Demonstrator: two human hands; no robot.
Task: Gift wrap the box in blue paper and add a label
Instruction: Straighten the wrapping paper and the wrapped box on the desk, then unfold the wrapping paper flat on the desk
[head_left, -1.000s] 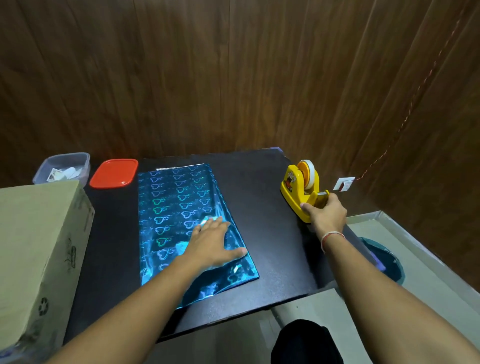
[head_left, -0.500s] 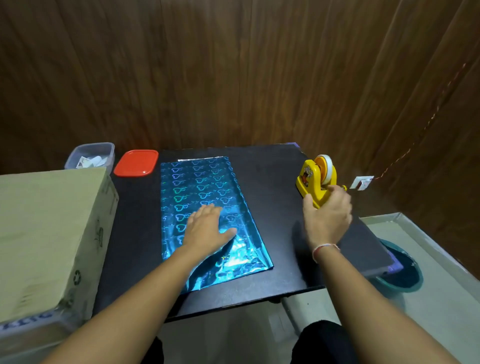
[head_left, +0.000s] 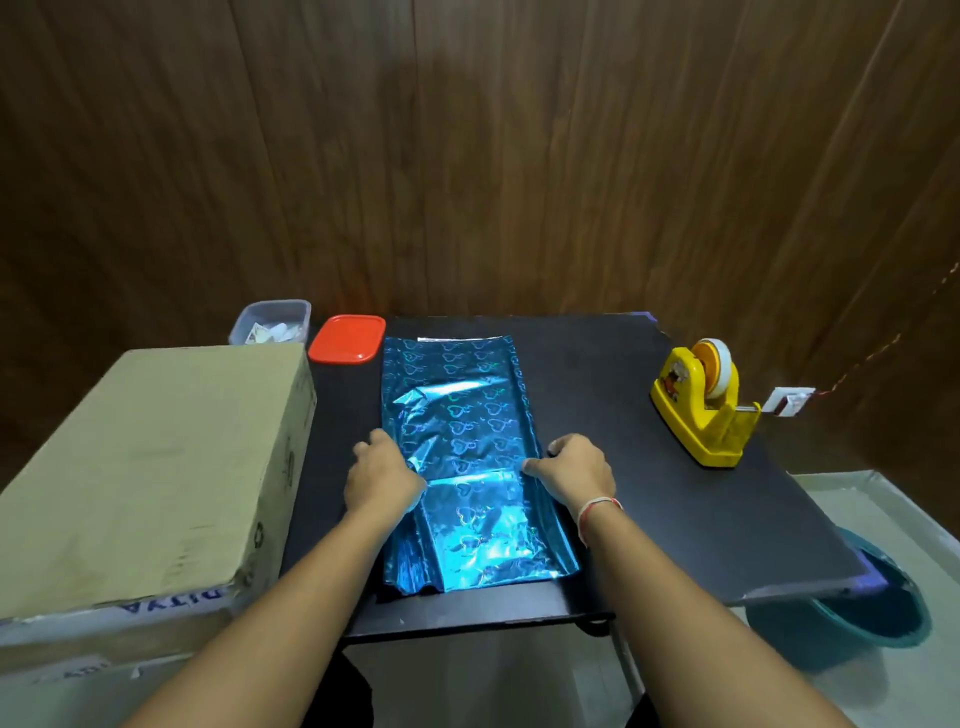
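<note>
1. A shiny blue wrapping paper with heart pattern (head_left: 457, 431) lies on the black tabletop (head_left: 597, 395).
2. The left hand (head_left: 382, 480) and right hand (head_left: 574, 470) grip its two side edges.
3. A yellow plastic tape dispenser (head_left: 698, 402) stands at the right, well apart.

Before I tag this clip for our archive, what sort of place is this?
Probably a makeshift gift-wrapping station indoors: a black table against a wood-panelled wall, holding blue heart-print wrapping paper and a yellow tape dispenser.

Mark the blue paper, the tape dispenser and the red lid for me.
blue paper (head_left: 462, 415), head view, middle of the sheet beyond the hands
tape dispenser (head_left: 691, 415), head view, yellow body
red lid (head_left: 347, 339), head view, centre of its top
</note>
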